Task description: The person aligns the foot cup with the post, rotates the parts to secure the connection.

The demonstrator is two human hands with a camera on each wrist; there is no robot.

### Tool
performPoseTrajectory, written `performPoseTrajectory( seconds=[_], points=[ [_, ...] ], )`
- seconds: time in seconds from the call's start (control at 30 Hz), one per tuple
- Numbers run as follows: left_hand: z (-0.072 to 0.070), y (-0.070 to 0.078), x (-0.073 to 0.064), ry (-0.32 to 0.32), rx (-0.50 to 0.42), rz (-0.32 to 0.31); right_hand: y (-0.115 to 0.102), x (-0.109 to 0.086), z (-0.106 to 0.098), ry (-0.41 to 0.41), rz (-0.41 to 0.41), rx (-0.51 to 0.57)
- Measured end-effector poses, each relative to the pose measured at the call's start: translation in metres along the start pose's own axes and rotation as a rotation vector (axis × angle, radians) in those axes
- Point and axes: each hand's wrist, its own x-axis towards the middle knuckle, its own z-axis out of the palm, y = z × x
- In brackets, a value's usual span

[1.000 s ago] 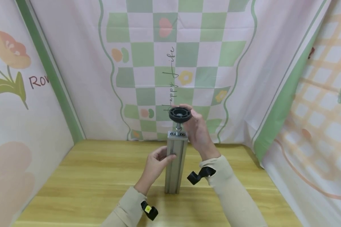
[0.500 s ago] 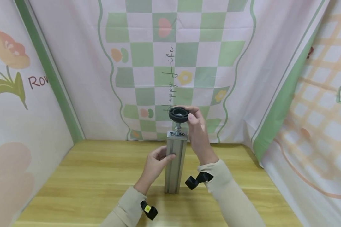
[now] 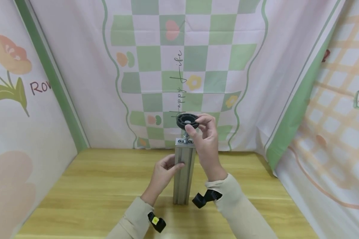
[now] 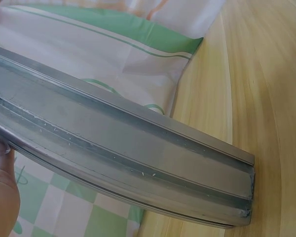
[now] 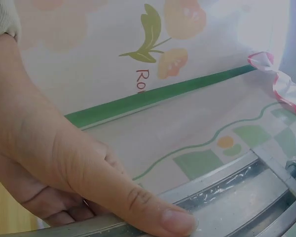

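Observation:
An aluminium profile (image 3: 183, 176) stands upright on the wooden table. Its top plate carries a levelling foot (image 3: 182, 123), a round black disc on a metal threaded stem. My left hand (image 3: 164, 172) grips the profile about halfway up, with the thumb across the near face; in the right wrist view that thumb lies along the profile too. My right hand (image 3: 207, 142) pinches the foot's disc, thumb at the near rim and fingers at the right side. In the left wrist view the profile's lower end (image 4: 202, 173) meets the table.
The wooden table (image 3: 92, 186) reaches back to a hanging cloth (image 3: 155, 79) with a green and white check print. Printed cloths also hang at left and right. Each wrist wears a black camera mount.
My right hand has turned around the foot's disc: its thumb has swung from the right side to the near rim. The left hand and the profile have stayed in place.

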Motion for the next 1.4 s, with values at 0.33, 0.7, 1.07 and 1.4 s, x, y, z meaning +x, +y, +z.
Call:
performPoseTrajectory(
  seconds=[0.33,0.7,1.07,1.4],
  points=[
    [0.000,0.000,-0.001,-0.002,-0.006,0.012,-0.008,0.002,0.000,-0.032,0.008,-0.167],
    [0.001,0.001,0.000,-0.007,0.007,0.001,-0.019,0.026,-0.022,-0.431,0.140,-0.130],
    [-0.001,0.000,-0.001,-0.015,0.012,-0.015,-0.029,0.035,-0.036,-0.571,0.150,-0.262],
    [-0.001,0.001,-0.001,-0.010,-0.008,-0.009,-0.035,0.035,-0.037,-0.555,0.185,-0.325]
  ],
)
